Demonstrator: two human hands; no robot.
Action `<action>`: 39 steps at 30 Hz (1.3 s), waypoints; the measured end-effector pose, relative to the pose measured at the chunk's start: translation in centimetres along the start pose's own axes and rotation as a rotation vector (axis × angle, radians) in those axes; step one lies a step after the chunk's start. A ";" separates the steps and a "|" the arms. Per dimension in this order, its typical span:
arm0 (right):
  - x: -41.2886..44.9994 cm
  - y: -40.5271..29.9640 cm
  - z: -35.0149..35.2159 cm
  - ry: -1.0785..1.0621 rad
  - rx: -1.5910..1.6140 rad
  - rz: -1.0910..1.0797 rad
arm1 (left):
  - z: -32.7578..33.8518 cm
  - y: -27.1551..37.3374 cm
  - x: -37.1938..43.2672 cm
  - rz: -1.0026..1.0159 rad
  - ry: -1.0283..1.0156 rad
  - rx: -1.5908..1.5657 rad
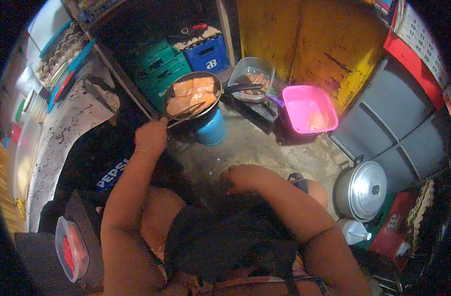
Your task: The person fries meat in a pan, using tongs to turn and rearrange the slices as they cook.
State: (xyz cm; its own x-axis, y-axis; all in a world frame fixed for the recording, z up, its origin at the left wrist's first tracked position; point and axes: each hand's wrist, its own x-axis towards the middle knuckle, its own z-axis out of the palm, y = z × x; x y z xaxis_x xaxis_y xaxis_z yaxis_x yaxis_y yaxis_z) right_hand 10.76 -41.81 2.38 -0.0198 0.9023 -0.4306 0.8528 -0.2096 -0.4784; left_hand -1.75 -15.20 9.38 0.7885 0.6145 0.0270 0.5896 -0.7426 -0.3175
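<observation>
My left hand (151, 137) is closed on the near end of metal tongs (184, 119), whose tips reach over the slices in a black frying pan (220, 84). Several flat orange-pink slices (194, 92), which look like meat, lie in the pan. Beneath it stands a blue gas cylinder (211, 129). The pan's black handle points right, over a clear plastic tub (268, 76) of sausage-like pieces (257, 79). My right hand (240, 179) hangs over the floor in front of me, fingers curled; nothing shows in it, though its palm side is dark.
A pink basin (310, 128) with a pale slice inside is right of the tub. Green (162, 66) and blue crates (210, 55) stand behind the pan. A lidded metal pot (366, 192) and a white jug (353, 231) are at right; a clear container with red contents (71, 251) is at lower left.
</observation>
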 end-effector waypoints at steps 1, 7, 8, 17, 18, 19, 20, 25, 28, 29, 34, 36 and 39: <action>-0.2 -0.3 -0.5 -0.013 0.025 -0.036 | 0.6 -0.4 0.0 -0.002 -0.001 0.001; 0.4 0.3 0.3 0.000 0.007 -0.019 | 0.6 -1.4 0.2 -0.082 0.009 -0.225; 0.4 0.4 0.3 -0.007 0.013 -0.030 | 0.9 -1.7 0.4 -0.088 0.008 -0.242; 0.1 -0.3 -0.4 -0.030 0.016 -0.040 | 0.4 -1.5 -0.4 -0.052 0.029 -0.214; 0.1 -0.4 -0.5 -0.031 0.015 -0.041 | 0.0 -1.2 -0.6 -0.035 0.017 -0.203; -0.1 -0.6 -0.7 -0.032 0.017 -0.048 | -0.3 -1.0 -0.7 -0.037 0.016 -0.203; 0.0 -0.6 -0.7 -0.032 0.017 -0.052 | -0.5 -0.9 -0.7 -0.056 -0.010 -0.194; 1.0 -0.1 0.1 -0.028 -0.005 -0.074 | -1.4 -1.2 -1.5 -0.084 -0.028 -0.194; 1.3 0.1 0.2 -0.028 -0.037 -0.054 | -2.1 -2.0 -2.3 -0.050 0.020 -0.204; 1.3 0.1 0.2 -0.033 -0.039 -0.065 | -2.4 -2.2 -2.6 -0.064 0.023 -0.229; 2.5 0.7 1.4 -0.031 -0.041 -0.068 | -2.9 -3.4 -2.7 -0.113 0.062 -0.160; 2.4 0.6 1.4 -0.023 -0.020 -0.068 | -2.3 -3.9 -2.2 -0.127 0.074 -0.004; 2.3 0.5 1.2 -0.019 -0.007 -0.072 | -2.9 -3.8 -2.4 -0.076 0.114 0.083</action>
State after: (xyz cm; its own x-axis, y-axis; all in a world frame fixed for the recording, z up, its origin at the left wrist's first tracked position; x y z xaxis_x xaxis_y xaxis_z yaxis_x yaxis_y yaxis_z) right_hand 10.49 -40.29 0.23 -0.0912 0.9077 -0.4095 0.8525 -0.1414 -0.5033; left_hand -5.42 -14.61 13.28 0.7600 0.6301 0.1596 0.6352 -0.6679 -0.3879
